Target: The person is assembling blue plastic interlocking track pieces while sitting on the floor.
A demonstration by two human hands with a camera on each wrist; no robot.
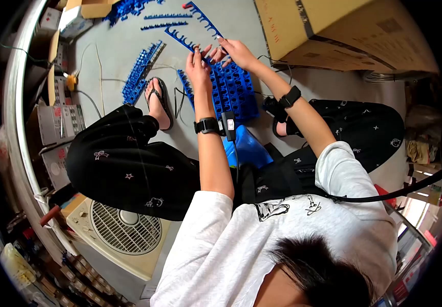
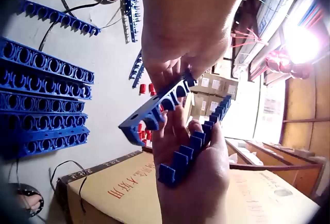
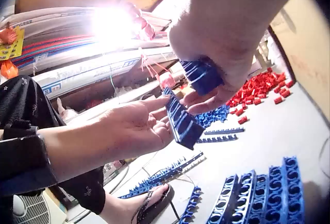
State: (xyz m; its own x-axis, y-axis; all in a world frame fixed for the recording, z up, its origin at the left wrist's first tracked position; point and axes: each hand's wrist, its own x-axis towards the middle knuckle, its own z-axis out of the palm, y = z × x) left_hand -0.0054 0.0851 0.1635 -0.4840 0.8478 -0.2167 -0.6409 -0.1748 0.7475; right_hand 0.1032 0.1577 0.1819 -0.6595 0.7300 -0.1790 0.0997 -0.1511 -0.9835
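Note:
My left hand (image 1: 199,71) pinches a blue notched strip (image 1: 179,39), which slants away from the fingers. Beside it, my right hand (image 1: 236,52) grips a second blue strip (image 1: 204,19). In the left wrist view the first strip (image 2: 160,108) lies under the left fingers, and the other strip (image 2: 188,154) rests along the right palm. The two strips are apart, their notches facing each other there. From the right wrist view, the left hand (image 3: 131,126) has its strip (image 3: 183,122) at the fingertips, while the right hand (image 3: 221,59) partly hides its own strip (image 3: 202,75).
Rows of blue strips (image 1: 233,92) lie on the floor below the hands, with more strips (image 1: 140,74) near a sandalled foot. Red pieces (image 3: 258,87) are heaped beyond. A large cardboard box (image 1: 343,38) stands at right, a fan (image 1: 126,225) at lower left. Cables cross the floor.

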